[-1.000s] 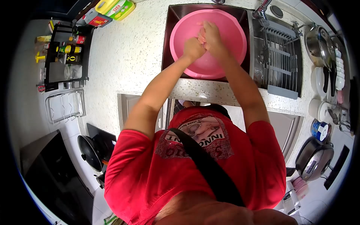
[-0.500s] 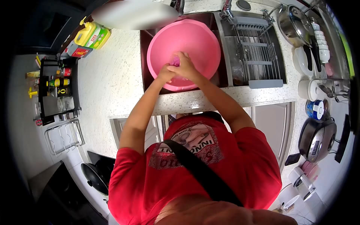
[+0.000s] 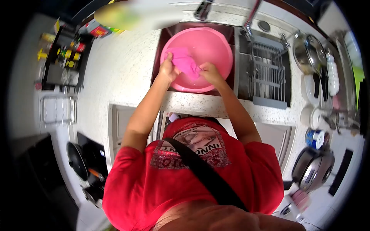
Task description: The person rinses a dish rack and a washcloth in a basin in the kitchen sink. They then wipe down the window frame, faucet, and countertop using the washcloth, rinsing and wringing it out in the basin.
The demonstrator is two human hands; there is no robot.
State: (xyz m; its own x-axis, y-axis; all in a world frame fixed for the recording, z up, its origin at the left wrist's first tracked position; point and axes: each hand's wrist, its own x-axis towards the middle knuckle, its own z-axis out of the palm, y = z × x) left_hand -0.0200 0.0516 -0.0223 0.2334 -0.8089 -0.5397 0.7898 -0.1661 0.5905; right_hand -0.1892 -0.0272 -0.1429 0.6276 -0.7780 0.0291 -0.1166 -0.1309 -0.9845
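A bright pink cloth (image 3: 185,64) is stretched between my two hands, above the pink basin (image 3: 210,40). My left hand (image 3: 168,70) grips the cloth at its upper left end, with the thumb on top. At the cloth's lower right corner, my right hand (image 3: 210,73) pinches the fabric between its fingers. The basin sits in the left bowl of a dark sink (image 3: 235,61).
A metal dish rack (image 3: 268,69) occupies the right sink bowl, with a faucet (image 3: 248,27) behind it. A steel pot (image 3: 308,52) stands at the far right. A bottle rack (image 3: 63,57) is on the left. A blurred pale shape (image 3: 154,17) covers part of the top.
My hands were together around the bunched cloth; they have moved apart and the cloth is spread open between them. The camera view has also shifted and turned.
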